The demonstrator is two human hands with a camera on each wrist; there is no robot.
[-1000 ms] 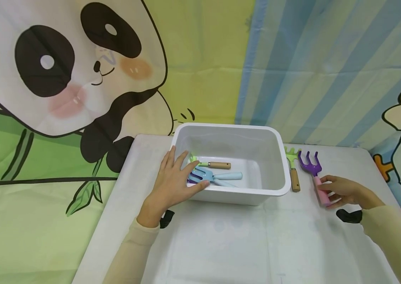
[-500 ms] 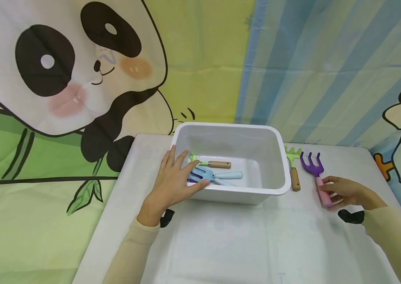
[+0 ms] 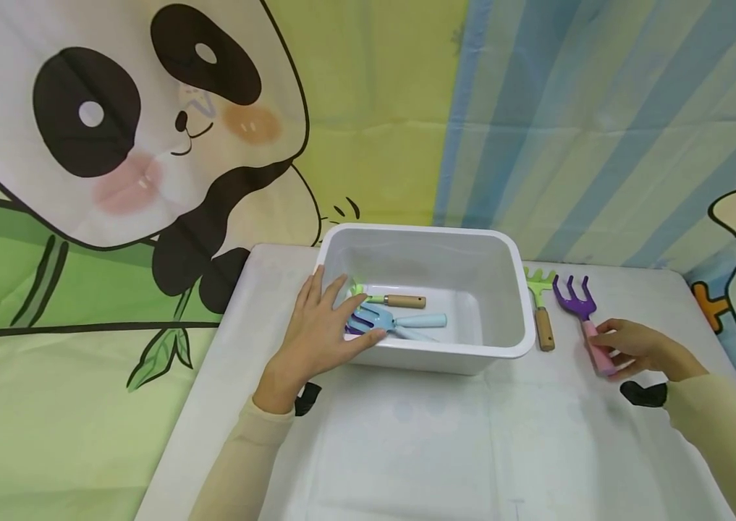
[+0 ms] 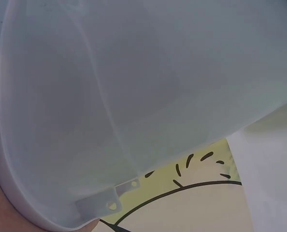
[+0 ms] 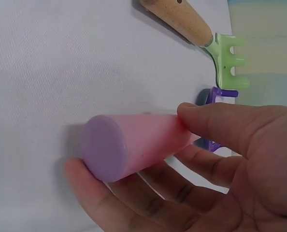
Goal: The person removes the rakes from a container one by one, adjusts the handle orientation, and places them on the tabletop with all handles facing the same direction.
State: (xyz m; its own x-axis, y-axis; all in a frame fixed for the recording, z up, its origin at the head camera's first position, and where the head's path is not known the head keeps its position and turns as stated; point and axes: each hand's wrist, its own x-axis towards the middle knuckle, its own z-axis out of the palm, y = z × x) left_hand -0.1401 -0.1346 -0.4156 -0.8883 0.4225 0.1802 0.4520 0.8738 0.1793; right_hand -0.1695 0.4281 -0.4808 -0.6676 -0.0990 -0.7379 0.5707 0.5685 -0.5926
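Observation:
My right hand [image 3: 641, 349] holds the pink handle [image 5: 138, 145] of a garden fork with purple tines [image 3: 576, 298], thumb on one side and curled fingers on the other. The fork lies at or just above the tabletop, tines pointing away; any gap is hard to judge. My left hand [image 3: 318, 325] rests spread over the left front corner of a white plastic bin [image 3: 426, 354], touching its rim. In the left wrist view mostly the bin's outer wall [image 4: 158, 87] shows. Inside the bin lie a light blue garden tool [image 3: 420, 321] and a green tool with a wooden handle [image 3: 404, 301].
A green hand rake with a wooden handle [image 3: 544, 329] lies between the bin and the fork. A printed panda curtain [image 3: 368, 108] hangs behind the white table [image 3: 433, 449]. A purple part [image 3: 353, 330] shows under the blue tool, mostly hidden by my left hand.
My right hand and the garden fork have shifted slightly right, widening the gap from the green rake. My left hand has stayed on the bin's corner.

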